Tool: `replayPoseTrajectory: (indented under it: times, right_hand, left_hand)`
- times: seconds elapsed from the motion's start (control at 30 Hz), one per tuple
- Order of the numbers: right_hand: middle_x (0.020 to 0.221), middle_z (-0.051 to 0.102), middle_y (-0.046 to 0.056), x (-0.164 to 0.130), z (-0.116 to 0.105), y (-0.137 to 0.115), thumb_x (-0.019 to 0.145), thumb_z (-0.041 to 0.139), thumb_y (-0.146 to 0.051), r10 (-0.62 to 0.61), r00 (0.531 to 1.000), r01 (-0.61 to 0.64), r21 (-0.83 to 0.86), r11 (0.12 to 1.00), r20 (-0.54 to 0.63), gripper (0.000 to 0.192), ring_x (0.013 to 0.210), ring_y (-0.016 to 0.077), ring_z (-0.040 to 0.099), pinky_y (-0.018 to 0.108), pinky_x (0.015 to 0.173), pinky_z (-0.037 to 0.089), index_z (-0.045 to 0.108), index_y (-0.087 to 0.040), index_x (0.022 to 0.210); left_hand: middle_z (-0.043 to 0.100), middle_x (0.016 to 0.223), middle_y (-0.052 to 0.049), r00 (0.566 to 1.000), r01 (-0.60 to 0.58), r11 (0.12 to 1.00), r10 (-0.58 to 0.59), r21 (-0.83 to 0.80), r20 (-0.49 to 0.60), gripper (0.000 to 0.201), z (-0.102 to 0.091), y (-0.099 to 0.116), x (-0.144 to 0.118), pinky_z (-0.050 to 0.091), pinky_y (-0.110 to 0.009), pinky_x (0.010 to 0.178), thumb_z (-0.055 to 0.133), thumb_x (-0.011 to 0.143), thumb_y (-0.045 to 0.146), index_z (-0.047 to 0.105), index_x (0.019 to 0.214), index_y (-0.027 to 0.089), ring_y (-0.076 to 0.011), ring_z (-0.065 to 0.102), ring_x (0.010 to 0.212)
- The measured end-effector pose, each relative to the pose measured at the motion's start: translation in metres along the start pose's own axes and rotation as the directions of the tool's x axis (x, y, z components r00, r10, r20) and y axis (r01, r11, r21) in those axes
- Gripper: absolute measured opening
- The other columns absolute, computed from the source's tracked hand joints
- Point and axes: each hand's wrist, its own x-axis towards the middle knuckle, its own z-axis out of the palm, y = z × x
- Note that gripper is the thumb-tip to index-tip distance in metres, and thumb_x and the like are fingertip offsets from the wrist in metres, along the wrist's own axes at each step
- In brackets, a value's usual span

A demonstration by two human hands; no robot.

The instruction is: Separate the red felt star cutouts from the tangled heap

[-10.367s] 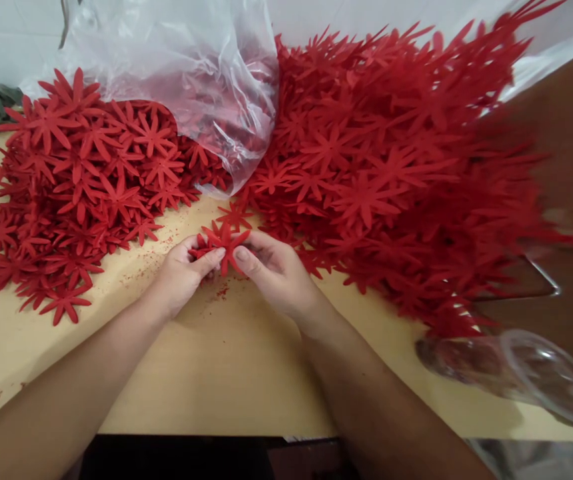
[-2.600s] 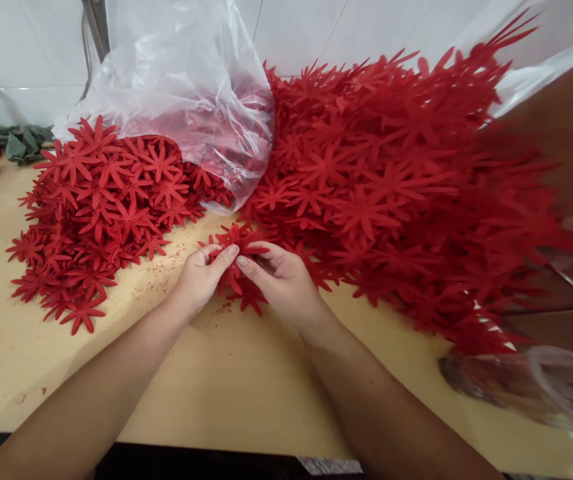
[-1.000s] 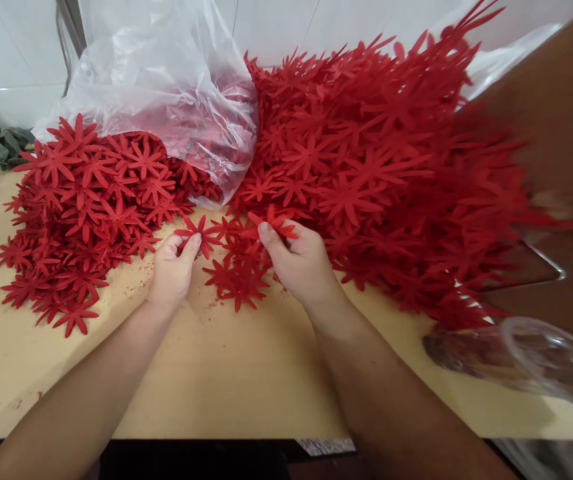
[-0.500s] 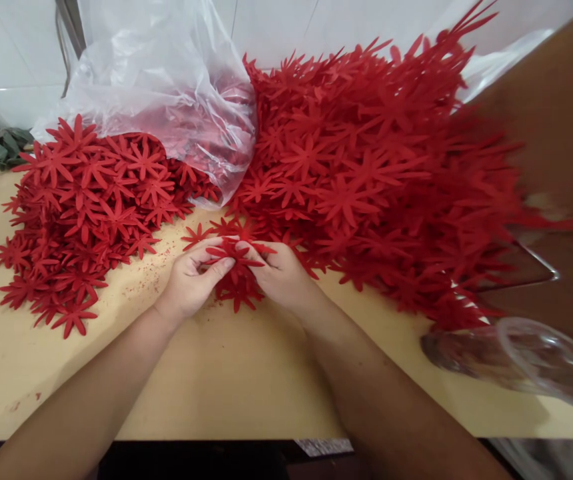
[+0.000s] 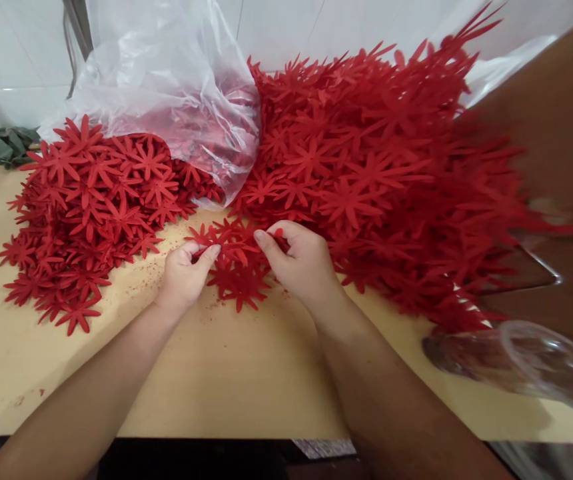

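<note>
As red flower cutout (image 5: pixel 234 252) is pinched by left hand (image 5: pixel 184 270) | petal (image 5: pixel 279 233) is held by right hand (image 5: pixel 299 260) | cutouts (image 5: pixel 104 193) part-enclosed by plastic bag (image 5: pixel 161 73)

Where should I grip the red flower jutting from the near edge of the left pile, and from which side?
Probably pinch a near petal of that red flower, coming from the near side: the near petals point out over the table, beyond the pile, whereas its far side meets other flowers. The left hand is the closer one.
</note>
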Motion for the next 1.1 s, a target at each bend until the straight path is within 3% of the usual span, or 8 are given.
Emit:
replayPoseTrajectory:
  times: [0.23,0.3,0.37,0.47,0.57,0.73,0.93,1.1]
  right_hand:
    - [0.058,0.044,-0.001,0.005,-0.009,0.007,0.082,0.047,-0.036,-0.02,0.961,0.009,-0.042,0.999,-0.275,0.024,0.057,0.0127,0.043,0.029,0.058,0.037,0.047,-0.02,0.063]
    - [0.073,0.054,0.005,0.008,-0.01,0.012,0.078,0.053,-0.035,-0.09,0.942,0.06,-0.101,0.993,-0.324,0.016,0.07,0.0171,0.051,0.033,0.066,0.042,0.055,-0.019,0.075]
    - [0.091,0.058,0.01,0.008,-0.009,0.011,0.073,0.059,-0.033,-0.184,0.925,0.129,-0.181,0.975,-0.333,0.022,0.088,0.0227,0.054,0.04,0.077,0.043,0.058,-0.018,0.09]
    - [0.098,0.06,0.012,0.002,-0.003,0.0,0.074,0.059,-0.032,-0.264,0.922,0.212,-0.203,0.956,-0.282,0.026,0.098,0.0251,0.053,0.045,0.087,0.04,0.06,-0.019,0.097]
    - [0.092,0.063,0.009,-0.006,0.006,-0.013,0.077,0.057,-0.033,-0.246,0.963,0.246,-0.012,0.969,-0.106,0.023,0.091,0.0211,0.057,0.039,0.083,0.045,0.062,-0.019,0.095]
    - [0.078,0.062,0.005,-0.014,0.017,-0.019,0.079,0.054,-0.027,-0.153,0.969,0.107,0.229,0.968,0.193,0.014,0.074,0.0148,0.057,0.029,0.07,0.046,0.062,-0.016,0.08]
    - [0.064,0.055,0.0,-0.01,0.014,-0.018,0.076,0.058,-0.027,-0.067,0.984,0.002,0.366,0.93,0.163,0.015,0.063,0.0107,0.05,0.025,0.06,0.041,0.057,-0.017,0.065]
    - [0.051,0.044,-0.004,-0.003,0.008,-0.009,0.071,0.062,-0.036,0.174,0.984,-0.174,0.427,0.887,0.04,0.022,0.047,0.0072,0.037,0.022,0.045,0.032,0.053,-0.018,0.063]
  left_hand:
    - [0.061,0.062,0.0,1.0,0.012,0.998,-0.013,0.061,0.023,0.015,0.001,-0.003,0.0,0.043,-0.024,0.061,0.063,0.068,0.029,0.061,0.065,0.015,-0.0096,0.052,0.058]
    - [0.063,0.072,-0.003,0.999,-0.031,0.996,0.027,0.087,0.047,0.015,0.0,-0.004,0.0,0.045,-0.027,0.068,0.061,0.07,0.029,0.062,0.066,0.015,-0.0115,0.055,0.067]
    - [0.063,0.091,-0.007,0.988,-0.151,0.977,0.142,0.152,0.069,0.013,0.0,-0.004,-0.001,0.044,-0.031,0.08,0.06,0.071,0.027,0.063,0.066,0.015,-0.015,0.056,0.085]
    - [0.057,0.106,-0.008,0.953,-0.301,0.903,0.291,0.308,0.079,0.011,0.001,-0.003,-0.003,0.04,-0.037,0.09,0.061,0.071,0.026,0.063,0.066,0.016,-0.0194,0.051,0.1]
    - [0.057,0.092,-0.007,0.935,-0.352,0.846,0.336,0.4,0.114,0.015,0.0,-0.002,-0.003,0.04,-0.036,0.085,0.057,0.074,0.027,0.059,0.064,0.017,-0.0184,0.05,0.091]
    - [0.048,0.068,-0.001,0.936,-0.351,0.829,0.297,0.436,0.188,0.025,-0.001,-0.004,-0.001,0.039,-0.03,0.068,0.05,0.078,0.028,0.046,0.056,0.017,-0.0134,0.045,0.069]
    - [0.046,0.065,0.001,0.933,-0.295,0.94,0.246,0.169,0.262,0.029,0.002,-0.001,-0.008,0.038,-0.026,0.064,0.044,0.082,0.04,0.046,0.063,0.018,-0.0112,0.043,0.064]
    - [0.05,0.069,0.0,0.954,-0.177,0.984,0.164,0.031,0.251,0.027,0.001,0.006,-0.009,0.039,-0.025,0.067,0.048,0.08,0.042,0.054,0.075,0.017,-0.0109,0.045,0.067]
